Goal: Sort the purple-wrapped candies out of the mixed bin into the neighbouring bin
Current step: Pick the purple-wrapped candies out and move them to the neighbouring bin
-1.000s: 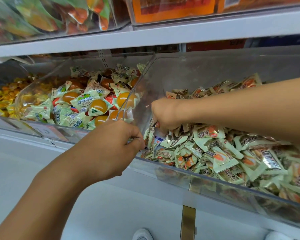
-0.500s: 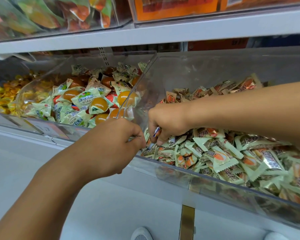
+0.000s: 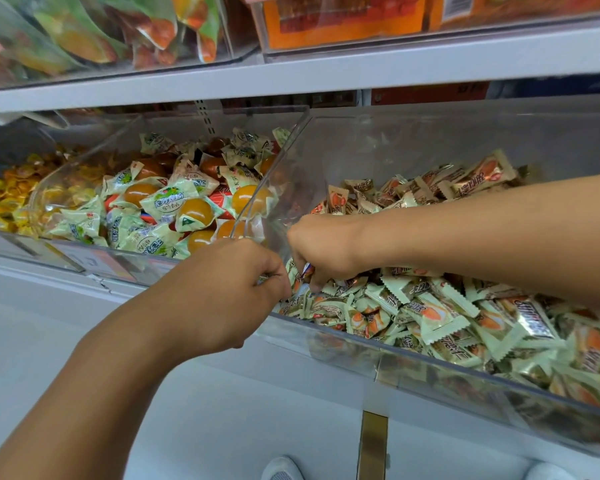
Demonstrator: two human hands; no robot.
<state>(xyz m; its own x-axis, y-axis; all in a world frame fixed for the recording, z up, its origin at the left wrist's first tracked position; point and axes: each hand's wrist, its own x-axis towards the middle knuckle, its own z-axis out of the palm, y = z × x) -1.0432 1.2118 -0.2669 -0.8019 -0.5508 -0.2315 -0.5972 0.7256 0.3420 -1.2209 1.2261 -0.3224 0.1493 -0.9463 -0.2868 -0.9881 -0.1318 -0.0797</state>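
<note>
right hand: [image 3: 321, 252] down in the near-left corner of the mixed bin [image 3: 361, 344], fingers curled, pinching a purple-wrapped candy [image 3: 307, 270]; only a sliver of blue-purple wrapper shows between the fingers.
left hand: [image 3: 222, 289] at the bin's near rim just left of the right hand, fingers curled tight; something small seems pinched at the fingertips, cannot tell what.
change: a second ago the right hand was deeper in the pile with no purple showing; now the wrapper peeks out of the grip and the hand has come nearer the left hand. Left hand barely moved.
meaning: judged as a pick made, candy found and gripped, not yet carried over.
neighbouring bin: [image 3: 94, 258] to the left, beyond the clear divider [image 3: 274, 174], holds green-wrapped jelly cups.
candy location: in the right hand, over the mixed bin, not yet across the divider.
next: likely lift and pass left over the divider, or hand-off to the left hand.
risk: slippery small wrapper could drop back into the pile.
</note>
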